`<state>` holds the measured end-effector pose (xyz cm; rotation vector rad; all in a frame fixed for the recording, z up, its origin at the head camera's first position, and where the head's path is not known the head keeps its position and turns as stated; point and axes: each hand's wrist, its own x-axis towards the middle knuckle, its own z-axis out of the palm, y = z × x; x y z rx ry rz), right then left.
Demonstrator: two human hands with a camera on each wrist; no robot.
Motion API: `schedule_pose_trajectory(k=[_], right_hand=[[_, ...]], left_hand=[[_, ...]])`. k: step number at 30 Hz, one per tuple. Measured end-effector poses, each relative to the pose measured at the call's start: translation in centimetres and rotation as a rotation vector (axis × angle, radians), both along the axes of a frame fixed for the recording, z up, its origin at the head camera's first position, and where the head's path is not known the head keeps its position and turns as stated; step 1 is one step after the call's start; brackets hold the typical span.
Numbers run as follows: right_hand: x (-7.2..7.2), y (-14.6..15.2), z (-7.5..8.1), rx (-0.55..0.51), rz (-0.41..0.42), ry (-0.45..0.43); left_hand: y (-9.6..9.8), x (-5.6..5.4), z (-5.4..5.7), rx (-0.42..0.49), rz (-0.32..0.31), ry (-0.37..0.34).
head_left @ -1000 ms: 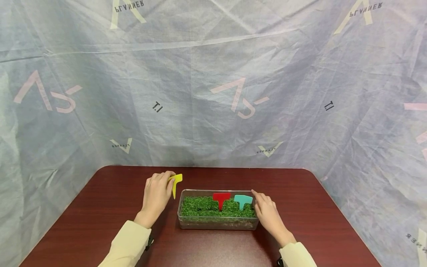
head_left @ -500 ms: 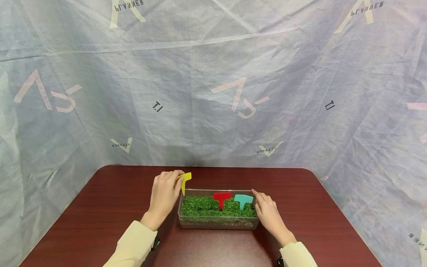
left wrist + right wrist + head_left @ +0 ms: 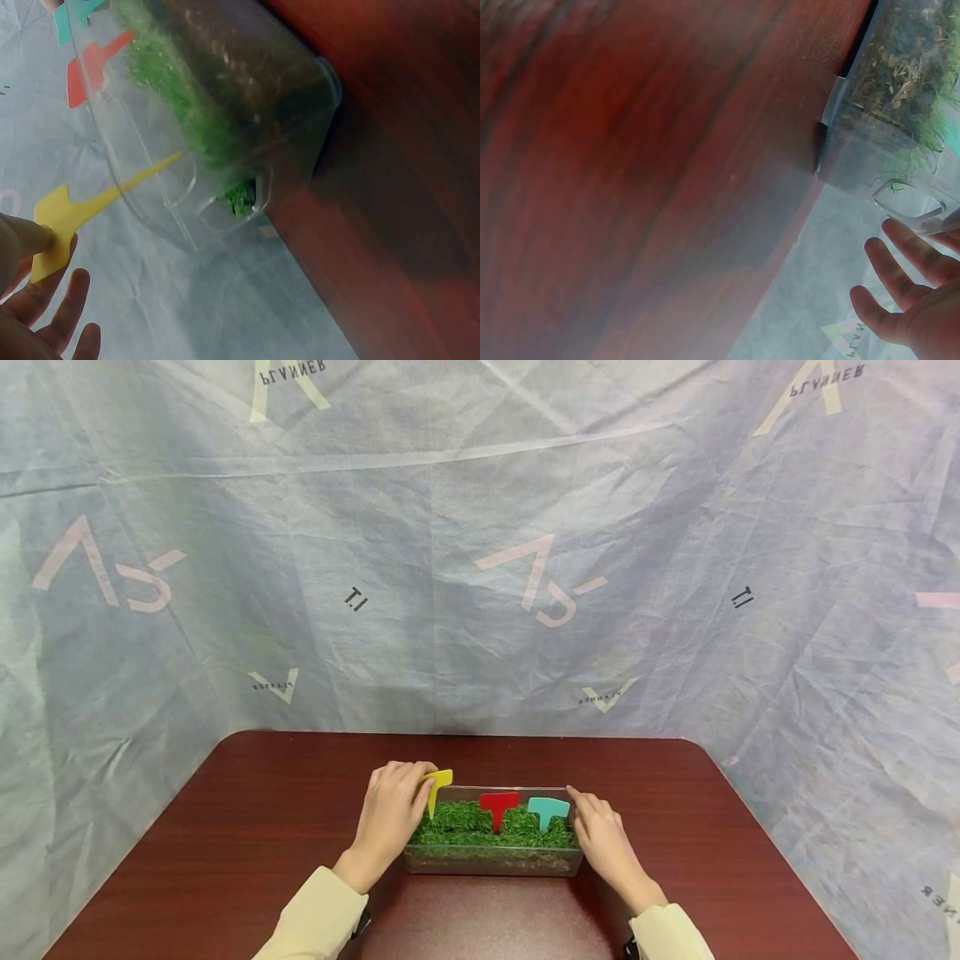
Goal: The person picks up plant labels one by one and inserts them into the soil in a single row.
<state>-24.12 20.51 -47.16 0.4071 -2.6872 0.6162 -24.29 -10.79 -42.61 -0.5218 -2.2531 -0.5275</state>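
My left hand [image 3: 393, 810] pinches the head of a yellow T-shaped plant label [image 3: 444, 778] between thumb and fingers. The label's pointed stem hangs down, its tip right at the artificial grass [image 3: 461, 833] near the left end of a clear plastic box [image 3: 491, 862]. In the left wrist view the yellow label [image 3: 56, 232] slants over the rim, the other fingers loose below. A red label [image 3: 498, 802] and a turquoise label [image 3: 548, 807] stand upright in the grass. At the box's right end, my right hand [image 3: 606, 847] rests with extended fingers; the right wrist view shows them spread beside the handle cutout [image 3: 907, 202].
The box stands on a dark red wooden table [image 3: 262, 827], in its middle. Behind and at both sides hangs a grey printed cloth [image 3: 427, 635]. Brown material [image 3: 889, 79] shows through the box wall beneath the grass.
My left hand has carried the yellow label to the right, from outside the box to over its left end, and lowered it toward the grass. The right hand stays in place.
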Motion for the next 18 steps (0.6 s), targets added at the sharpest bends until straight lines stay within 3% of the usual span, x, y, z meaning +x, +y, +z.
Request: schedule_pose_trajectory(k=[18], right_hand=[[0.0, 0.0, -0.1, 0.005, 0.003, 0.034]], left_hand=[[1.5, 0.5, -1.4, 0.007, -0.071, -0.028]])
